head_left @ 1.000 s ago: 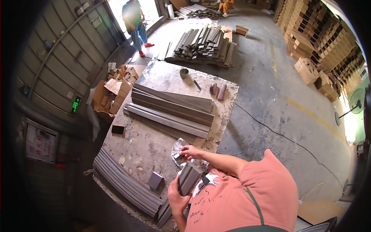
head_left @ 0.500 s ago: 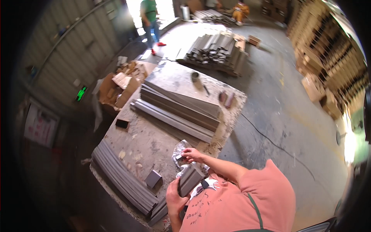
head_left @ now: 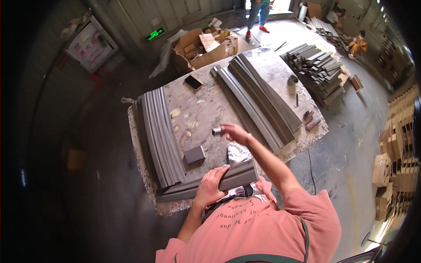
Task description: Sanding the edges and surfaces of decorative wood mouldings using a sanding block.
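My left hand point(head_left: 212, 186) is wrapped over a long grey metal profile point(head_left: 240, 174) along the table's near edge, its right end close to my body. My right hand point(head_left: 235, 133) reaches over the middle of the table, its fingertips pinched at a small silvery metal piece point(head_left: 216, 131) with a dark end. Crumpled silvery wrapping point(head_left: 239, 152) lies beneath my right forearm. Left of it sits a grey rectangular block point(head_left: 194, 154). Several grey profiles point(head_left: 160, 136) lie side by side at the left, and more long profiles point(head_left: 258, 105) rest on the right half.
The worn table point(head_left: 204, 103) also carries a black phone-like slab point(head_left: 193, 82), a cup-like cylinder point(head_left: 292, 81) and a brownish roll point(head_left: 312, 125). Behind stands a carton of scraps point(head_left: 206, 48). A stack of profiles point(head_left: 313, 65) lies on the floor; a person point(head_left: 258, 17) stands beyond.
My view has turned, so the table appears rotated. My right hand has carried the small piece from beside the wrapping out over the tabletop. My left hand stays on the profile.
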A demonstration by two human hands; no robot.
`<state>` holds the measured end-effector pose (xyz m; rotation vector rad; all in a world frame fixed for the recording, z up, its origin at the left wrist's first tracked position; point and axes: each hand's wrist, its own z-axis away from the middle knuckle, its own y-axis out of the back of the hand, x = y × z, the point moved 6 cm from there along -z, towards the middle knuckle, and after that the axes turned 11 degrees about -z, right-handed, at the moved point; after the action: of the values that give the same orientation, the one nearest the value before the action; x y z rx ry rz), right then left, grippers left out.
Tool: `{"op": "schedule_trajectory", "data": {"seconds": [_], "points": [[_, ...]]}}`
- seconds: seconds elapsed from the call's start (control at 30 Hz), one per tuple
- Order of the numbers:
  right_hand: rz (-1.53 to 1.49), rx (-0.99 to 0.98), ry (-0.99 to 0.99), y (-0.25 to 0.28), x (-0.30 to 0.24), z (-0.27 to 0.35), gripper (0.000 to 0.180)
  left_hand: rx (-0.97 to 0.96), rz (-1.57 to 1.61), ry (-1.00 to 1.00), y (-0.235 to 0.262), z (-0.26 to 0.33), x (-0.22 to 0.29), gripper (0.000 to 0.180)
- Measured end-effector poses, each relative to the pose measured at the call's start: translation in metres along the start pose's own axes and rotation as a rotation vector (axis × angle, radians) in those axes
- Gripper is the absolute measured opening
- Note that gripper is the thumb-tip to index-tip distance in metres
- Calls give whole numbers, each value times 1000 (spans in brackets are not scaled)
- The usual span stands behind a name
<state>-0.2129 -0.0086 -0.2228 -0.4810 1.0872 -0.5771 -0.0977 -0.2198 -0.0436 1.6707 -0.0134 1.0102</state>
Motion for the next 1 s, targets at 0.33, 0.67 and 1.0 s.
{"op": "schedule_trajectory", "data": {"seconds": [0.33,0.67,1.0], "points": [[241,-86,-44,-96,-124,-102,21,44,-6,54,14,13,1,86],[-366,254,177,82,8,110,23,17,41,9,11,-5,-4,80],[-391,538,186,112,73,191,28,-129,18,-23,-3,-18,-9,81]]}}
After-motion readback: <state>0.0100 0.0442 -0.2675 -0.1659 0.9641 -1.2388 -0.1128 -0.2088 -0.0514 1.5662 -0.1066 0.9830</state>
